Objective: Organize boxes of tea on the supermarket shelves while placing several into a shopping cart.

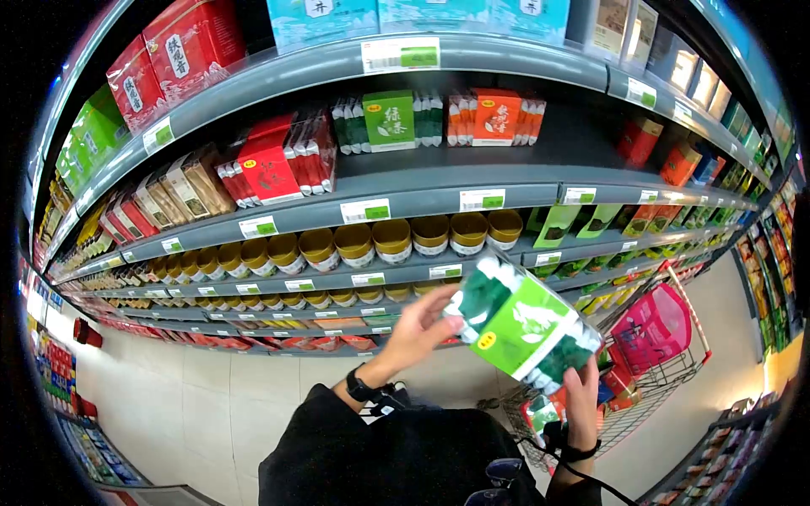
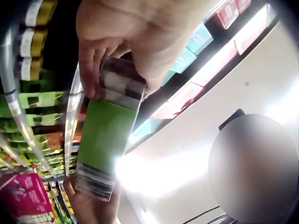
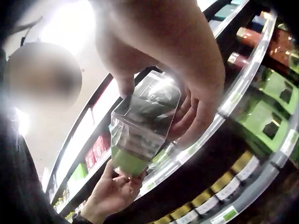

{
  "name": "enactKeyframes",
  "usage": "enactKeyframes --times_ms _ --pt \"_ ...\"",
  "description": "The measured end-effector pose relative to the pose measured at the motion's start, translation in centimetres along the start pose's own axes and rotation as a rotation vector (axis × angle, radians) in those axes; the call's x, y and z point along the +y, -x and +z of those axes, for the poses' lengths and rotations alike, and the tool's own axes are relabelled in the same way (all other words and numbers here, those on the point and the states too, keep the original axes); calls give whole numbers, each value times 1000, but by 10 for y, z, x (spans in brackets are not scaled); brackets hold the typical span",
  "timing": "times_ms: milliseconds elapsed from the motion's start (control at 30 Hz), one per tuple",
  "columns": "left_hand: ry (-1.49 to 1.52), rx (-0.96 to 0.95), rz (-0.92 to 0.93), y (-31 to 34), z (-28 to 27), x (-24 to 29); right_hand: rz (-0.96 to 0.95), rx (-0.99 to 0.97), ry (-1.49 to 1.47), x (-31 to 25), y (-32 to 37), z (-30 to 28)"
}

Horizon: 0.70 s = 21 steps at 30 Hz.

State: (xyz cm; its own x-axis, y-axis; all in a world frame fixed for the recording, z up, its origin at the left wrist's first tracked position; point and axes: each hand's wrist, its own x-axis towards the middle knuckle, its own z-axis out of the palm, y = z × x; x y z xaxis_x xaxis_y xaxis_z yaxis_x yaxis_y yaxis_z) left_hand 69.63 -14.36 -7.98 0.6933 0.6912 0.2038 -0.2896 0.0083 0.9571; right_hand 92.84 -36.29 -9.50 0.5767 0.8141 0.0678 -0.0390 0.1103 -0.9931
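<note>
A clear plastic pack of green tea (image 1: 530, 325) with a bright green paper band is held tilted between both hands, in front of the shelves. My left hand (image 1: 424, 320) grips its left end, thumb on the near face. At the lower right end, my right hand (image 1: 580, 403) holds the pack between thumb and fingers. The left wrist view shows a narrow side of the pack (image 2: 106, 123), with the left fingers (image 2: 88, 70) around its upper end. Seen from the right wrist, the clear end of the pack (image 3: 152, 100) lies between the right thumb and fingers (image 3: 191, 116).
A matching green tea pack (image 1: 390, 118) and an orange pack (image 1: 495, 116) stand on the shelf ahead. Gold-lidded jars (image 1: 353, 243) line the shelf below. To the right is a shopping cart (image 1: 645, 396) holding a pink bag (image 1: 651, 329) and other goods.
</note>
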Motion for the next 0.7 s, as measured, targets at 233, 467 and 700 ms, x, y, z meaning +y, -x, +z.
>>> enactKeyframes --times_ms 233,467,700 --pt "-58 173 102 -14 -67 49 -124 -91 9 -55 -83 98" --pt "69 195 100 -26 -98 63 -212 -86 84 -76 -120 149" --pt "-17 360 366 -52 -122 89 -157 -365 -54 -78 -122 166"
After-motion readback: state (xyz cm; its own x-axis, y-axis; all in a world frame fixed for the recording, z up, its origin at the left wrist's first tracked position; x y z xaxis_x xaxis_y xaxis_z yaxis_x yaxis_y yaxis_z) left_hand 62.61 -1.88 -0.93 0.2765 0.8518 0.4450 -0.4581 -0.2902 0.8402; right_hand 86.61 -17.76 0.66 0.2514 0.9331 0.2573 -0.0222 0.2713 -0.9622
